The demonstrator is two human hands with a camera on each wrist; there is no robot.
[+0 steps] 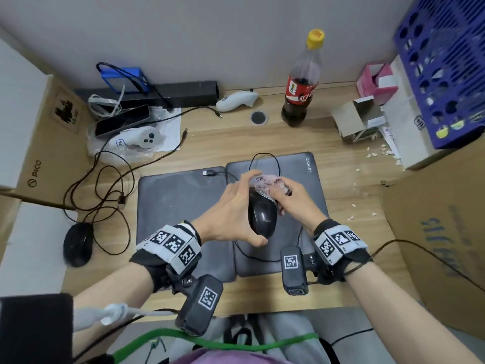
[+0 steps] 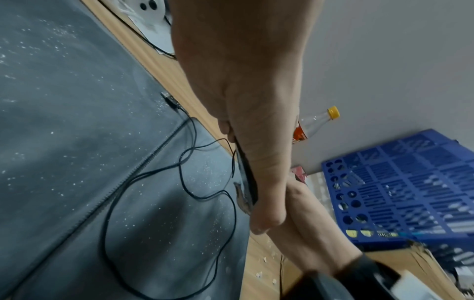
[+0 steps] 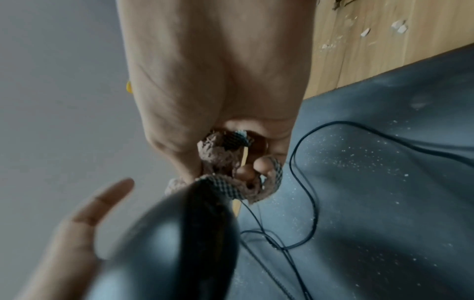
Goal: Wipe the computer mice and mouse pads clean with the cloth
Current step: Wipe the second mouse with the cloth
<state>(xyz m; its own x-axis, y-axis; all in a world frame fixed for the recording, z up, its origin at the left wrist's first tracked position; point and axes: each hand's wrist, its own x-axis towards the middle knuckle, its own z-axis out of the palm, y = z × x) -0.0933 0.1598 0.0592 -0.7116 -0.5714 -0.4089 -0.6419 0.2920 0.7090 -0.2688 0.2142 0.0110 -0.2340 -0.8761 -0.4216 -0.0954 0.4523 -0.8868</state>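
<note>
The left hand (image 1: 231,206) holds a black mouse (image 1: 262,218) up off the desk, with the thumb under its back end and the fingers curved around its far end. The right hand (image 1: 294,198) has its fingers curled tight around a bunched-up cloth (image 1: 267,183). The cloth is pressed on the front of the mouse. In the right wrist view the cloth has a checked edge, and it touches the mouse's top.

Under the hands lie two gray pads side by side. The left pad (image 1: 170,203) and the right pad (image 1: 309,174) touch each other, and both have small white specks on them. The mouse's thin black cord (image 1: 265,156) loops over the right pad.

A second mouse (image 1: 78,244) sits on the desk (image 1: 210,143), well to the left of the pads. A cola bottle (image 1: 301,82) with a yellow cap stands at the back. White crumbs (image 1: 367,164) lie to the right of the pads.
</note>
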